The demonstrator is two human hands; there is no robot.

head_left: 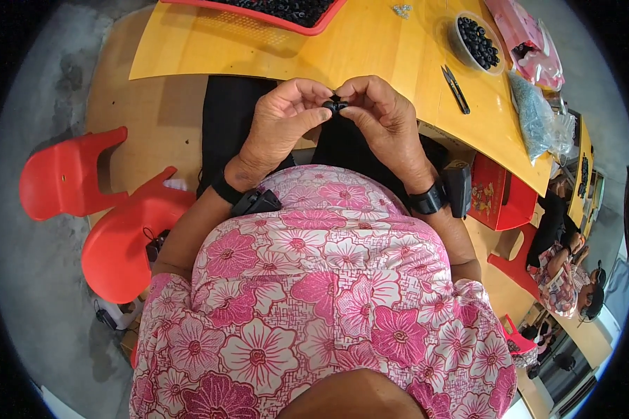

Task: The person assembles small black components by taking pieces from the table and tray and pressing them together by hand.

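Observation:
Between my fingertips is a small black rounded part [335, 107], held just off the near edge of the yellow table [370, 52]. My left hand [286, 119] pinches its left side with thumb and fingers. From the other side, my right hand [382, 119] grips it the same way. Much of the part is covered by the fingers, so its exact kind does not show. A red plastic basket [320, 26] full of small black pieces stands beyond my hands. To the right sits a clear round tub [461, 49] of black rounded parts, with black thread snips [456, 89] lying near it.
A bag of small bluish pieces [528, 115] and a pink plastic bag [521, 35] lie at the table's right. Small silvery bits [402, 10] rest at the back. Red chairs [66, 174] stand at left. Another person [566, 279] sits at far right.

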